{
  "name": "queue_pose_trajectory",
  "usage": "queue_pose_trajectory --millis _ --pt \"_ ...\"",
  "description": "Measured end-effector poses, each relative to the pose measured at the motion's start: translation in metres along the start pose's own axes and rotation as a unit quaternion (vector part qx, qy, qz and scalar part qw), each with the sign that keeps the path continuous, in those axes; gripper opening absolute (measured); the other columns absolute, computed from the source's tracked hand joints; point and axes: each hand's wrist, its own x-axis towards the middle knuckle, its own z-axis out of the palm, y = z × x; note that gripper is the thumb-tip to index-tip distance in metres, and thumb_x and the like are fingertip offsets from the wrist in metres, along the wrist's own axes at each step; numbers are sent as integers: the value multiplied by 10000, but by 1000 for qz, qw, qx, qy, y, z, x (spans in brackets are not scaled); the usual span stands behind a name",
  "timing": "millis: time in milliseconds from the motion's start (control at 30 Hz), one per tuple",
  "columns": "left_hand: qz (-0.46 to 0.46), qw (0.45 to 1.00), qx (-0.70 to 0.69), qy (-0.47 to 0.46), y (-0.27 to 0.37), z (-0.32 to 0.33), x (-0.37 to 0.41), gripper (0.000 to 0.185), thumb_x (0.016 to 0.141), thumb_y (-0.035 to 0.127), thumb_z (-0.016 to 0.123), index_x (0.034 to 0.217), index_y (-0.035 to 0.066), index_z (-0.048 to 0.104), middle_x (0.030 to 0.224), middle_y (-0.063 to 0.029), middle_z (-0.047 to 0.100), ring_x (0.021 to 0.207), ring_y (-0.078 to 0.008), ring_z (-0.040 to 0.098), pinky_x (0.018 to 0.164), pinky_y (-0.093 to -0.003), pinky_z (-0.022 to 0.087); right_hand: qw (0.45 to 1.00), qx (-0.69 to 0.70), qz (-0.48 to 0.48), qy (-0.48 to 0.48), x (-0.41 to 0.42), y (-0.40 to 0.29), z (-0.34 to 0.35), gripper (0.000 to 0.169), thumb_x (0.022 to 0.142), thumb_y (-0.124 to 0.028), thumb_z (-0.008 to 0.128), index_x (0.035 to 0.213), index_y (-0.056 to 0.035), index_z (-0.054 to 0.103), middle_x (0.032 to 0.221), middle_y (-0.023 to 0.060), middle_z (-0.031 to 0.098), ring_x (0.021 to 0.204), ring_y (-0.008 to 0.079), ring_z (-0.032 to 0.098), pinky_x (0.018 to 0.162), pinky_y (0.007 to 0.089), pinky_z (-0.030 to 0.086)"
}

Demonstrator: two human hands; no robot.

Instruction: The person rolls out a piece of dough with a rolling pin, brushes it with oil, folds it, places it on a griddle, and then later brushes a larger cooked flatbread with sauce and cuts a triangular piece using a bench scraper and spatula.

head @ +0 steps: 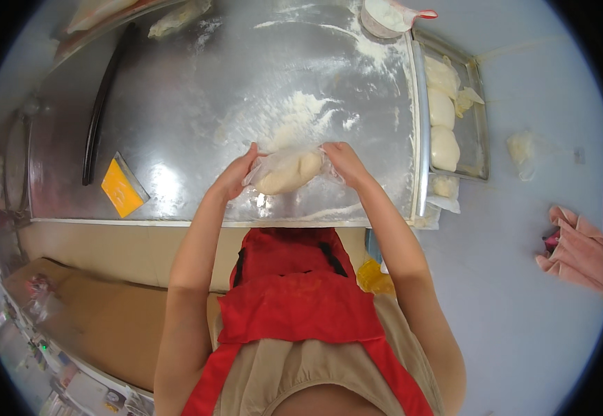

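A pale lump of dough (287,176) lies in a clear plastic bag (282,156) over the near part of a metal work table (187,104). My left hand (238,171) pinches the bag's left edge between thumb and fingers. The bag's right edge is gripped by my right hand (344,162). Some of the dough shows below the plastic. White flour (301,117) is scattered on the metal just beyond the bag. Whether the dough touches the table is hard to tell.
At the left lie a yellow dough scraper (123,188) and a long dark rod (104,104). A bowl of flour (384,18) stands at the far right corner. Right of the table's raised edge, a metal tray (481,125) holds several dough pieces (443,148). A pink towel (579,249) hangs farther right.
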Motion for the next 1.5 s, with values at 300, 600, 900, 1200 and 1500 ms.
queue_pose_trajectory --millis 300,600,900,1200,1500 --pt "224 957 -92 160 -88 21 1 414 969 339 545 1211 3 544 1060 -100 628 1028 -183 575 921 -317 450 989 37 -87 114 36 5 18 249 913 -209 528 848 9 628 751 67 631 691 192 613 598 289 452" --pt "254 940 -67 217 -36 0 -30 294 1012 296 425 831 98 545 769 -9 547 702 -122 524 681 -259 426 983 120 -142 -2 -12 -87 10 202 917 -216 554 834 -42 617 675 -10 532 630 114 536 570 284 418" --pt "203 967 -31 147 -15 -27 -52 294 1013 263 417 783 97 496 652 13 463 617 -95 465 710 -295 445 996 -27 -83 5 -19 -65 12 240 913 -240 571 811 -31 628 694 10 550 657 117 522 610 263 414" --pt "268 932 -243 -9 41 21 -113 234 986 186 481 1185 76 535 794 19 542 664 -104 518 847 -355 489 989 117 -89 -20 -34 -53 14 222 947 -230 546 916 -38 652 787 -8 587 688 94 532 678 263 471" --pt "165 968 -187 15 -3 -20 -101 319 975 122 474 1286 51 475 851 6 541 614 -57 423 610 -216 390 957 128 -215 -143 -88 -115 80 299 923 -254 579 1091 -13 635 830 6 552 778 110 513 690 261 457"
